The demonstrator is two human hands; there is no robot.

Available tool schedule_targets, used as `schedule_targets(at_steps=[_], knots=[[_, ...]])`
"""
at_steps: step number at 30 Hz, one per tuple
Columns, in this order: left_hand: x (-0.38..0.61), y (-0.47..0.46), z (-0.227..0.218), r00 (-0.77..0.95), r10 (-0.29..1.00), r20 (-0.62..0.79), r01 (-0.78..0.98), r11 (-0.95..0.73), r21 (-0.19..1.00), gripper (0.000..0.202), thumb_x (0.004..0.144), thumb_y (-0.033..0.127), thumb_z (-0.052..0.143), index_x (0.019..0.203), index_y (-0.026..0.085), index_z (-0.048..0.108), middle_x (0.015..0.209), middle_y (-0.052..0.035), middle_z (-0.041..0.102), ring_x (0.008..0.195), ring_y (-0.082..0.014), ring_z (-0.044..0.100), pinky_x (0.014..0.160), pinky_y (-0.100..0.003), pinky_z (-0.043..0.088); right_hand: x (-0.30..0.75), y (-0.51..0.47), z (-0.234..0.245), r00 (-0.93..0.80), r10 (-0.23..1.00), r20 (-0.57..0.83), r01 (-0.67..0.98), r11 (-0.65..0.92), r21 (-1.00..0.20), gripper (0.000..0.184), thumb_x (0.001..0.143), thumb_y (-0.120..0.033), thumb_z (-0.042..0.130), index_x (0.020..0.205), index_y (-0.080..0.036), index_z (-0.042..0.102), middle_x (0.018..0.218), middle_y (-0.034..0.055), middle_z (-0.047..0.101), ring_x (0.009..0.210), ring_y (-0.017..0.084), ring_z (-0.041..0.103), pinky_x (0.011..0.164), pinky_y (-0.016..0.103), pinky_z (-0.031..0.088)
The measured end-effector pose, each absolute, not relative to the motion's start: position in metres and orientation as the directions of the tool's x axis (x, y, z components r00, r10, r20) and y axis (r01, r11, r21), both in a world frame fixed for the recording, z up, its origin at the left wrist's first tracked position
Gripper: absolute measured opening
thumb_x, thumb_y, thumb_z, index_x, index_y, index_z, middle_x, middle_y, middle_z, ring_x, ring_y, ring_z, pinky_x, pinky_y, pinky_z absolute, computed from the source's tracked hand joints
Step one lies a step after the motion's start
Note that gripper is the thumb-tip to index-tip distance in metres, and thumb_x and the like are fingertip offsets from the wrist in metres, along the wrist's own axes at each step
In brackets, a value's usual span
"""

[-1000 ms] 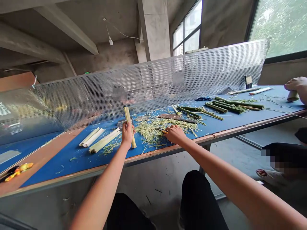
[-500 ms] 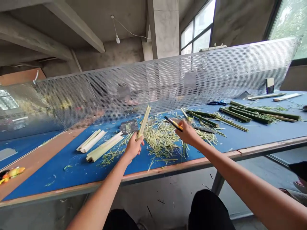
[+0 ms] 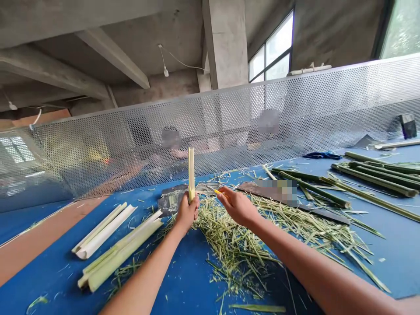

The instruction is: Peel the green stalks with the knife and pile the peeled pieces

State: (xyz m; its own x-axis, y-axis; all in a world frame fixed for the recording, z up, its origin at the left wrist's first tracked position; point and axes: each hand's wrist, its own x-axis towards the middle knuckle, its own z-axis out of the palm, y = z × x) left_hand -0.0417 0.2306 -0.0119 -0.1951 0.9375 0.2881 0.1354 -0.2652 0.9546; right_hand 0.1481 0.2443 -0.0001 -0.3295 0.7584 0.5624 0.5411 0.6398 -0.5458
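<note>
Left hand (image 3: 187, 214) clenched around the lower end of a pale bamboo strip (image 3: 190, 173), which stands upright. Right hand (image 3: 238, 206) grasps a yellow-handled knife (image 3: 216, 191), its tip just beside the strip, not touching. Below both hands, a heap of green bamboo shavings (image 3: 229, 249) lies on the blue surface (image 3: 173, 284). Split pale bamboo pieces (image 3: 118, 251) lie left of the left hand; green bamboo stalks (image 3: 377, 179) lie toward the right. A perforated metal screen (image 3: 210, 135) runs along the far edge.

Blue workbench (image 3: 398, 262): bamboo shavings (image 3: 236, 249), split strips (image 3: 114, 249), green stalks (image 3: 377, 179).
</note>
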Motion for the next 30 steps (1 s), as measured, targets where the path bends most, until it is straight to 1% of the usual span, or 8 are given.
schedule_targets(at_steps=[5,8,12,16,19,21,26,30], knots=[[-0.042,0.219,-0.020,-0.240,0.822,0.516,0.523,-0.339,0.782,0.023,0.077,0.042,0.058,0.086,0.021,0.053,0.059,0.0029,0.049,0.049,-0.0117,0.046,0.046,-0.022,0.031,0.147,0.233,-0.004,-0.380,0.773,0.508,0.516,0.633,-0.576,0.039,0.092,-0.049,0.032,0.091,-0.021,0.059,0.058,-0.0001,0.057,0.048,0.013,0.046,0.048,0.024,0.024],[-0.039,0.214,-0.019,-0.226,0.807,0.545,0.599,-0.326,0.731,0.024,0.081,0.045,0.053,0.083,0.021,0.052,0.060,0.0010,0.051,0.052,-0.0136,0.048,0.048,-0.023,0.032,0.143,0.229,-0.003,-0.386,0.777,0.498,0.499,0.629,-0.595,0.037,0.091,-0.048,0.034,0.083,-0.021,0.058,0.055,-0.0010,0.054,0.046,0.012,0.042,0.047,0.024,0.023],[-0.040,0.216,-0.020,-0.261,0.820,0.510,0.510,-0.332,0.794,0.028,0.080,0.049,0.054,0.083,0.020,0.051,0.060,0.0025,0.048,0.047,-0.0111,0.045,0.045,-0.023,0.033,0.143,0.225,-0.003,-0.390,0.775,0.497,0.479,0.632,-0.609,0.036,0.091,-0.046,0.034,0.080,-0.020,0.057,0.055,-0.0010,0.054,0.046,0.011,0.040,0.046,0.024,0.022],[-0.041,0.214,-0.020,-0.210,0.907,0.365,0.247,-0.312,0.917,0.037,0.075,0.055,0.058,0.081,0.020,0.047,0.059,0.0062,0.042,0.041,-0.0069,0.037,0.041,-0.022,0.035,0.146,0.226,-0.003,-0.339,0.789,0.512,0.448,0.614,-0.649,0.034,0.090,-0.047,0.037,0.081,-0.020,0.056,0.054,-0.0013,0.051,0.046,0.011,0.039,0.046,0.024,0.022],[-0.035,0.207,-0.016,-0.055,0.973,0.223,0.027,-0.222,0.975,0.042,0.073,0.058,0.060,0.086,0.020,0.048,0.056,0.0086,0.036,0.040,-0.0050,0.032,0.041,-0.021,0.036,0.147,0.233,-0.004,-0.239,0.808,0.539,0.283,0.589,-0.757,0.037,0.088,-0.052,0.038,0.075,-0.020,0.050,0.055,-0.0028,0.045,0.047,0.010,0.036,0.045,0.022,0.023],[-0.029,0.202,-0.013,0.003,0.979,0.202,-0.040,-0.202,0.979,0.042,0.076,0.059,0.057,0.091,0.020,0.050,0.056,0.0088,0.036,0.041,-0.0048,0.031,0.042,-0.021,0.036,0.148,0.238,-0.004,-0.183,0.819,0.544,0.097,0.565,-0.819,0.039,0.085,-0.056,0.042,0.072,-0.020,0.048,0.054,-0.0042,0.040,0.046,0.009,0.033,0.043,0.022,0.024],[-0.016,0.197,-0.009,0.027,0.966,0.256,0.082,-0.257,0.963,0.043,0.073,0.059,0.060,0.085,0.018,0.054,0.066,0.0031,0.049,0.051,-0.0070,0.043,0.048,-0.021,0.039,0.149,0.244,0.000,-0.191,0.868,0.459,-0.297,0.395,-0.870,0.040,0.073,-0.058,0.058,0.082,-0.018,0.055,0.045,-0.0092,0.031,0.038,0.007,0.026,0.037,0.022,0.024],[-0.007,0.196,-0.011,0.095,0.937,0.335,0.235,-0.348,0.907,0.039,0.077,0.057,0.056,0.085,0.019,0.058,0.068,0.0010,0.051,0.054,-0.0092,0.043,0.050,-0.022,0.039,0.147,0.241,0.002,-0.141,0.878,0.457,-0.336,0.392,-0.856,0.035,0.069,-0.052,0.062,0.076,-0.019,0.056,0.043,-0.0091,0.034,0.037,0.006,0.028,0.037,0.022,0.024]])
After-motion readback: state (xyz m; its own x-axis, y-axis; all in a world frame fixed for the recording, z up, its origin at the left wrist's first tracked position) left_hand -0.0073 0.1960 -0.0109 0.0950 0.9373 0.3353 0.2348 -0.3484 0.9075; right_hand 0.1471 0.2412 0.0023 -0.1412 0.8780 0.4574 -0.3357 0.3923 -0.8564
